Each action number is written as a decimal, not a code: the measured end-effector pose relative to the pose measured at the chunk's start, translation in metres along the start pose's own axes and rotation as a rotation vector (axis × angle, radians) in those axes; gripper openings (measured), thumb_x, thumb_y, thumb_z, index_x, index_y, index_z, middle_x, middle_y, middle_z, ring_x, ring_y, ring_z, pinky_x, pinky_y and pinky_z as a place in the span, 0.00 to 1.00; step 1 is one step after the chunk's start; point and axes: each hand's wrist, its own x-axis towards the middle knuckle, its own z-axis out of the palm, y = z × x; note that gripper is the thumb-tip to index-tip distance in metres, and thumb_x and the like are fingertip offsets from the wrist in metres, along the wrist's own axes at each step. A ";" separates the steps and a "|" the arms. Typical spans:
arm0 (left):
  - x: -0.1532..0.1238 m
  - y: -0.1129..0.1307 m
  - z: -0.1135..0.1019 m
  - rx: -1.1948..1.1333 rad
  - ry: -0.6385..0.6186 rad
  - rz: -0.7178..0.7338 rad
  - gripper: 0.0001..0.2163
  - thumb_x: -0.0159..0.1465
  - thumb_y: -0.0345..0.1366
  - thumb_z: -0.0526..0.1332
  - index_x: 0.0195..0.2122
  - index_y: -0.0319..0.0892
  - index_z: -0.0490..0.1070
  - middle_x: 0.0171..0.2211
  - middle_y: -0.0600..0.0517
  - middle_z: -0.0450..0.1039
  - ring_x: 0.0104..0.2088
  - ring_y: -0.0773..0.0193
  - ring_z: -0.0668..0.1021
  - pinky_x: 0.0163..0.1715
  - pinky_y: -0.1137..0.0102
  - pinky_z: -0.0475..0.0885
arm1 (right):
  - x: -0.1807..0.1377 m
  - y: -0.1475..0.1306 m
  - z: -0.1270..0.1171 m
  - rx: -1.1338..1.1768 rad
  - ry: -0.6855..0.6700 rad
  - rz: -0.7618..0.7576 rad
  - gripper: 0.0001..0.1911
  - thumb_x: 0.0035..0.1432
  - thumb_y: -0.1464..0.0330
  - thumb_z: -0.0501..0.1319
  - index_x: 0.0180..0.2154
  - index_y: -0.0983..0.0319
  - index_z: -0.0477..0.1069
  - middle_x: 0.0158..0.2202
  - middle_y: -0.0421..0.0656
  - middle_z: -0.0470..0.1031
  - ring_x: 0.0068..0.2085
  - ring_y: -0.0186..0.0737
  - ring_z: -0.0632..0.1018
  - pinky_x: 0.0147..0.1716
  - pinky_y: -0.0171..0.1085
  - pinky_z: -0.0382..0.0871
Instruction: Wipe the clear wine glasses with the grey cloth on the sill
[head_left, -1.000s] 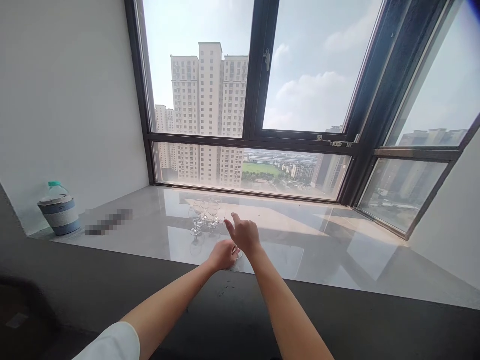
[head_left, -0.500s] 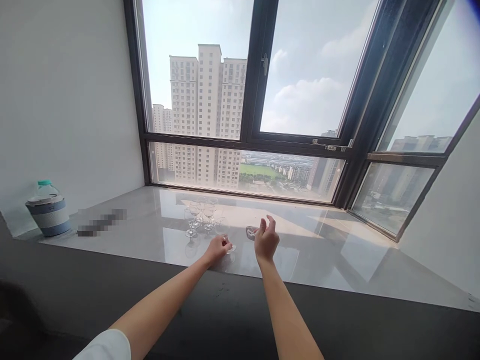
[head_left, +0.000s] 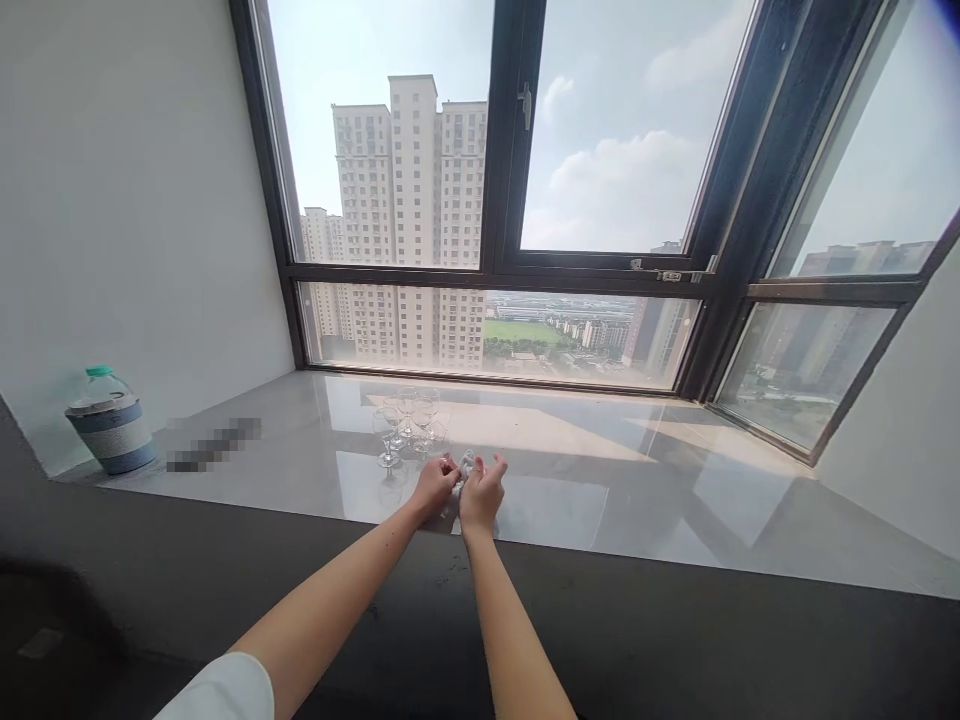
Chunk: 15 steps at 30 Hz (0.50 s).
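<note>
Both of my hands meet over the front part of the glossy stone window sill. My left hand is closed around a clear stemmed glass, which is mostly hidden by the fingers. Beside it, my right hand pinches a small pale cloth-like piece against that glass. Just behind my hands stands a cluster of several empty stemmed glasses.
A plastic jug with a green cap and a blue-grey wrap stands at the sill's far left by the white wall. A dark ledge runs along the sill's near edge. Big dark-framed windows close off the back and right.
My right hand swung out to the right, came back holding the small pale piece, and now meets my left hand. My left hand kept its hold on the glass.
</note>
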 end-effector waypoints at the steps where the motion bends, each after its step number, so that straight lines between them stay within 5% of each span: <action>1: 0.001 -0.001 0.000 0.008 0.008 -0.007 0.18 0.53 0.48 0.58 0.15 0.42 0.57 0.14 0.59 0.53 0.19 0.73 0.57 0.21 0.74 0.51 | -0.002 -0.001 -0.002 0.023 0.000 0.005 0.27 0.67 0.60 0.38 0.61 0.69 0.48 0.47 0.59 0.76 0.46 0.51 0.78 0.40 0.41 0.68; 11: 0.003 -0.003 -0.003 0.063 0.104 -0.067 0.20 0.53 0.52 0.57 0.15 0.42 0.58 0.15 0.57 0.55 0.20 0.71 0.59 0.22 0.74 0.52 | -0.014 -0.003 -0.013 0.126 -0.033 -0.052 0.25 0.63 0.61 0.49 0.59 0.64 0.52 0.45 0.53 0.78 0.43 0.46 0.79 0.40 0.38 0.68; 15: 0.001 -0.001 -0.001 0.098 0.097 -0.045 0.19 0.53 0.51 0.57 0.15 0.42 0.58 0.16 0.57 0.56 0.20 0.71 0.59 0.23 0.74 0.52 | -0.001 0.016 -0.036 -0.011 -0.148 -0.248 0.23 0.63 0.64 0.52 0.58 0.62 0.56 0.40 0.48 0.79 0.41 0.46 0.79 0.40 0.38 0.68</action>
